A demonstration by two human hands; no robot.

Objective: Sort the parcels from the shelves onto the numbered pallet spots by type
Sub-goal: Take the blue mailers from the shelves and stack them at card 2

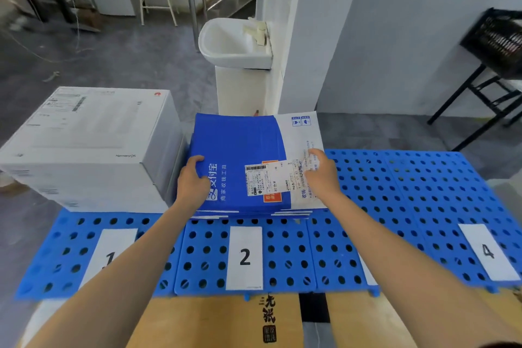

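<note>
Now both arms reach forward from the lower corners, bare forearms angled inward toward a flat blue-and-white parcel (243,144) at the far edge of the blue perforated pallet (409,192). The parcel lies on top of a low stack of similar flat parcels (248,215), behind the white card marked 2 (244,257). The left hand (192,182) grips the parcel's left edge, fingers curled over the blue top, wrist straight in line with the forearm. The right hand (323,176) lies palm down at the right edge, fingers almost straight and resting on the white part beside the shipping label (271,178); it presses rather than grips, and whether the thumb hooks under the edge I cannot tell. A big white box (93,135) sits just left of the stack, behind card 1 (113,246), which the left forearm partly covers. Card 4 (487,251) lies far right on bare pallet. A brown carton (220,322) shows below the pallet's near edge, and a white sink (228,42) stands beyond the stack.
</note>
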